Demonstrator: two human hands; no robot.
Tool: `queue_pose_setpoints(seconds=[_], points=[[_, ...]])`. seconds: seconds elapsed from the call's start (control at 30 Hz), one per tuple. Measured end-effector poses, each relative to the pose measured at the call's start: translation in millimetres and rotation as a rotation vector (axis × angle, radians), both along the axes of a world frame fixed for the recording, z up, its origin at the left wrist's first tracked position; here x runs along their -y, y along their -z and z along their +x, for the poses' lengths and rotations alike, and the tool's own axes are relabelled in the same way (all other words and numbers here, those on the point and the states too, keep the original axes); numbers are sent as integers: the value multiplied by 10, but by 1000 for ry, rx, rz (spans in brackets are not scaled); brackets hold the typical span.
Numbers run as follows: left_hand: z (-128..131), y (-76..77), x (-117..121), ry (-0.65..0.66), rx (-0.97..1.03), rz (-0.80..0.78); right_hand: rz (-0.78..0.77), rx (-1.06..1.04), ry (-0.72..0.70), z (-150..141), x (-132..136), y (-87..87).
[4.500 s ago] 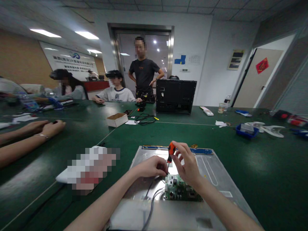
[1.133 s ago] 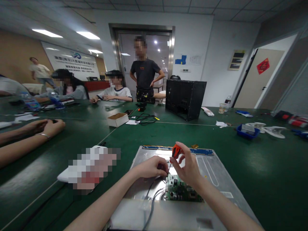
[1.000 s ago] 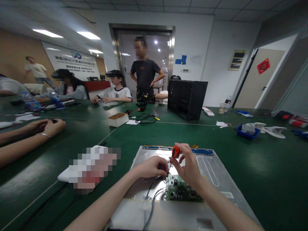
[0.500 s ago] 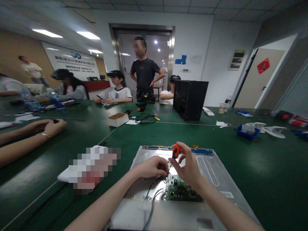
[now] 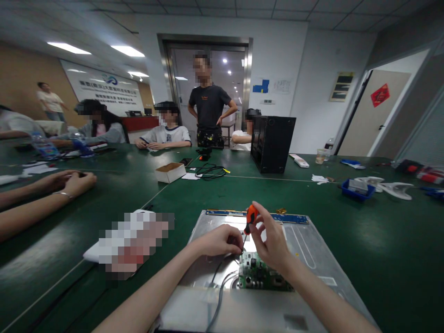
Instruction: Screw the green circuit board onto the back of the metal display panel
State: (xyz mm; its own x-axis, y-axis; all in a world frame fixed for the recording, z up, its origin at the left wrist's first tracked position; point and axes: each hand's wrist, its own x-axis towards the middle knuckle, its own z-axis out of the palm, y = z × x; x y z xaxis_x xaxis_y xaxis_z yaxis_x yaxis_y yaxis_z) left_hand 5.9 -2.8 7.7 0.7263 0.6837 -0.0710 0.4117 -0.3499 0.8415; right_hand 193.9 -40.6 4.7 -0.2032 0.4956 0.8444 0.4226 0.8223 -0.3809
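Observation:
My right hand (image 5: 272, 238) grips an orange and black screwdriver (image 5: 251, 215) by its handle, with the shaft slanting down to the upper left corner of a green circuit board (image 5: 256, 272). At that same corner my left hand (image 5: 224, 240) is closed, its fingertips pinched beside the screwdriver's tip; what they hold is hidden. The board lies on a flat silver metal panel (image 5: 305, 249), which has a narrow blue circuit strip (image 5: 294, 218) along its far edge. A grey cable (image 5: 219, 300) runs from the board's left side toward me.
On the green table (image 5: 194, 199) are a small cardboard box (image 5: 170, 173), a coiled black cable (image 5: 211, 172), a black computer case (image 5: 275, 144) and a blue tray (image 5: 356, 189). A blurred-out white item (image 5: 132, 243) lies left. Another person's hands (image 5: 74, 182) rest at far left.
The screwdriver's handle has shifted and tilted slightly while my right fingers moved on it. My left hand keeps its place. Across the table the black case has been turned.

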Motion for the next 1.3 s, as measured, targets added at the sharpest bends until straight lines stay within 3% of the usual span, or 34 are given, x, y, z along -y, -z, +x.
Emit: queue_pose_setpoints(seconds=[0.17, 0.53, 0.9, 1.3], points=[[-5, 2, -5, -5, -24, 1, 35, -63, 49, -8, -29, 16], [-6, 14, -12, 5, -11, 0, 26, 34, 6, -5, 5, -31], [-21, 44, -22, 3, 4, 19, 70, -32, 5, -7, -36, 4], [-13, 16, -11, 3, -17, 15, -7, -1, 23, -19, 20, 1]])
